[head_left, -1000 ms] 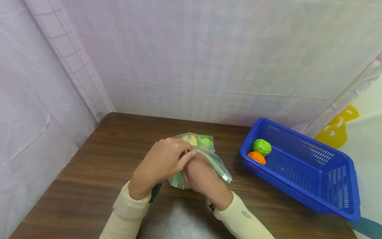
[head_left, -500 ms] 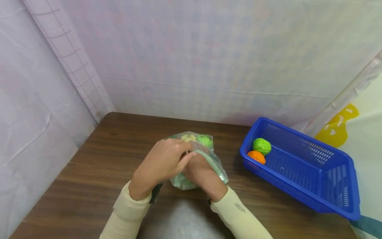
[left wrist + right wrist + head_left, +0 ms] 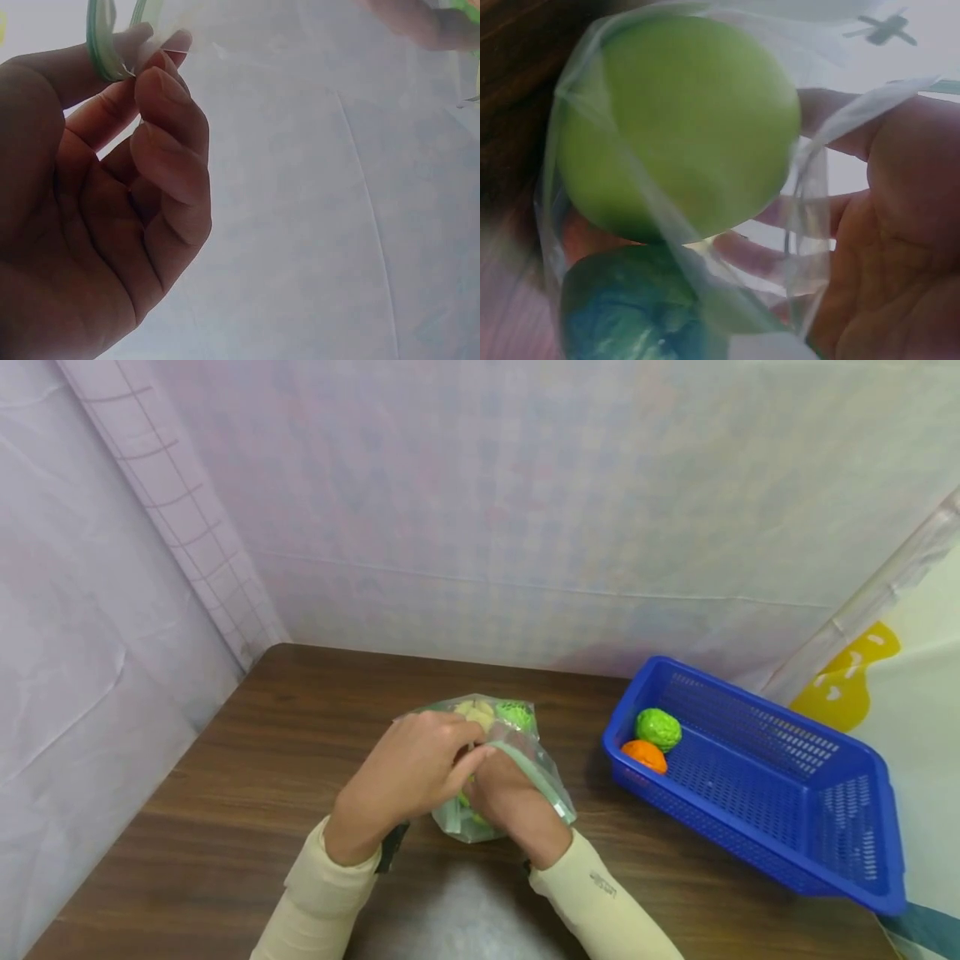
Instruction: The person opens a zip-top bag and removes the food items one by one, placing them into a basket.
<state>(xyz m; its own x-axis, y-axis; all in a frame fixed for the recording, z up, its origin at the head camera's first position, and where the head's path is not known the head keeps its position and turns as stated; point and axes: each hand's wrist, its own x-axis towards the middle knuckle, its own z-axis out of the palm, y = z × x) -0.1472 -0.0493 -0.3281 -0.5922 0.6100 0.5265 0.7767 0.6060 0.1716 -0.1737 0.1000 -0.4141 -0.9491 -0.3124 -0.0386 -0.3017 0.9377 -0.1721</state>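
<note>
A clear zip bag (image 3: 551, 772) with a green seal strip stands on the table, holding several round pieces that look like toy fruit. Among them are a pale yellow one (image 3: 477, 710) and a bumpy green one (image 3: 516, 715). My left hand (image 3: 420, 764) pinches the bag's edge; the left wrist view shows the green strip (image 3: 99, 45) between thumb and fingers. Inside the mouth is my right hand (image 3: 510, 793), its fingers loosely extended at a smooth green ball (image 3: 679, 127) that hides some of them. A blue-green piece (image 3: 634, 304) lies below that ball in the right wrist view.
To the right stands a blue plastic basket (image 3: 720, 814), holding a green crinkled ball (image 3: 658, 729) and an orange one (image 3: 645, 756) at its left end. The brown wooden table (image 3: 225, 802) ends at pale cloth walls (image 3: 487, 527).
My right hand has shifted slightly left and deeper into the bag, and the bag's right flap has come in with it. A yellow-green piece now shows beside that hand. My left hand keeps its place.
</note>
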